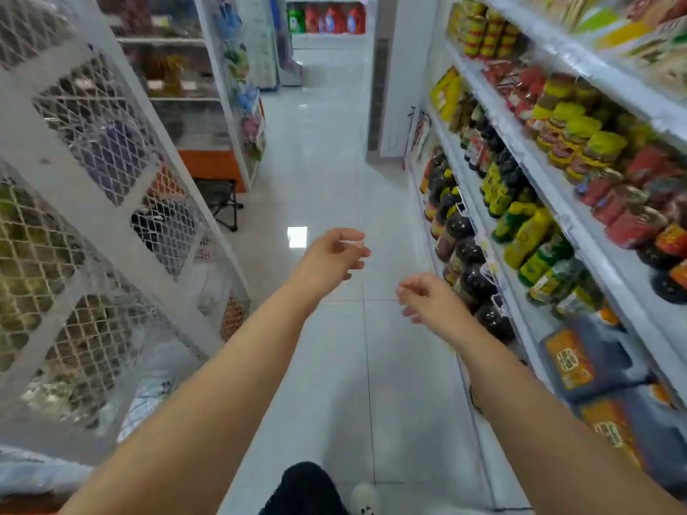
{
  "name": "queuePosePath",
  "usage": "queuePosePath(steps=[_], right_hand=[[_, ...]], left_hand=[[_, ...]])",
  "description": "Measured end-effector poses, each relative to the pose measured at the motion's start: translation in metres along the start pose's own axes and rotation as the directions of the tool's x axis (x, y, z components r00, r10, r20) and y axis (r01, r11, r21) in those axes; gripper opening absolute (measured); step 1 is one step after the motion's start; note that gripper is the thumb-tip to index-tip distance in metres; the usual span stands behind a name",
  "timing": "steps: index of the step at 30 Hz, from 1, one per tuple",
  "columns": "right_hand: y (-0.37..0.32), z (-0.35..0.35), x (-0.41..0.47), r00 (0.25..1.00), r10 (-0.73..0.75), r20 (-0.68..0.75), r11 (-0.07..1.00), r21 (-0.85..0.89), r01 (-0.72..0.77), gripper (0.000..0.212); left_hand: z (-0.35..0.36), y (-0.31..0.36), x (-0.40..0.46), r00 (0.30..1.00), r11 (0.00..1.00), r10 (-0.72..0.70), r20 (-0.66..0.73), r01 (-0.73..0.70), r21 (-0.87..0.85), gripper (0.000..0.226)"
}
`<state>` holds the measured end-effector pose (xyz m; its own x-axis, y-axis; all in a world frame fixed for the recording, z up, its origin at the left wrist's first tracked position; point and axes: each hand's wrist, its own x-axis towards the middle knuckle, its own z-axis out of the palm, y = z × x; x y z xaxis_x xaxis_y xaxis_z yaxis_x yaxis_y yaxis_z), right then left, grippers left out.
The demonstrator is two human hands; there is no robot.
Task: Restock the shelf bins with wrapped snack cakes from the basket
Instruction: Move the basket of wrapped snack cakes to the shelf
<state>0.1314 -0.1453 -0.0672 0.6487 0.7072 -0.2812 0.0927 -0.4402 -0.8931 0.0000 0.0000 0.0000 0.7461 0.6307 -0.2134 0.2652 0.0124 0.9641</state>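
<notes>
Hanging loosely curled: left hand [331,260], right hand [427,302].

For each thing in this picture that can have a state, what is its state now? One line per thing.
left hand: raised over the aisle, fingers loosely curled, holding nothing
right hand: raised, fingers loosely curled, holding nothing
right shelves: stocked with jars and bottles
folding stool: unfolded, standing on the floor
mesh rack: holds goods behind the mesh

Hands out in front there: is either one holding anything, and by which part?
Nothing is held. The left hand and the right hand both hang in the air over the aisle floor, fingers loosely curled and empty. No snack cake or basket shows.
</notes>
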Motion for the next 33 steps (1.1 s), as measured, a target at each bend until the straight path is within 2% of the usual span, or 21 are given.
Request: queuePosePath(steps=[5, 9, 15, 20, 26, 33], right_hand=[[-0.021, 0.009, 0.087, 0.999, 0.022, 0.034, 0.998, -0.055, -0.021, 0.003], [-0.044, 0.021, 0.176, 0.998, 0.008, 0.061, 0.998, -0.058, -0.004, 0.003], [-0.11, 0.027, 0.311, 0.991, 0.004, 0.134, 0.988, -0.154, 0.017, 0.011], [-0.146, 0.038, 0.408, 0.982, -0.011, 0.191, 0.982, -0.182, 0.046, 0.011], [-0.175, 0.06, 0.545, 0.948, -0.006, 0.319, 0.97, -0.228, 0.082, 0.011], [-0.237, 0.088, 0.704, 0.864, -0.007, 0.503, 0.942, -0.286, 0.174, 0.009]], left_hand=[[-0.025, -0.015, 0.079, 0.996, 0.998, -0.062, -0.065, 0.064, 0.025, 0.019], [-0.062, -0.021, 0.164, 0.994, 0.998, -0.055, -0.092, 0.059, 0.039, 0.018], [-0.118, -0.011, 0.288, 0.991, 0.995, -0.094, -0.098, 0.096, 0.025, 0.019], [-0.152, -0.013, 0.376, 0.976, 0.983, -0.176, -0.127, 0.181, 0.024, 0.019], [-0.196, -0.019, 0.485, 0.937, 0.968, -0.249, -0.243, 0.248, -0.035, 0.02], [-0.245, -0.009, 0.6, 0.856, 0.954, -0.297, -0.424, 0.247, -0.17, 0.023]])
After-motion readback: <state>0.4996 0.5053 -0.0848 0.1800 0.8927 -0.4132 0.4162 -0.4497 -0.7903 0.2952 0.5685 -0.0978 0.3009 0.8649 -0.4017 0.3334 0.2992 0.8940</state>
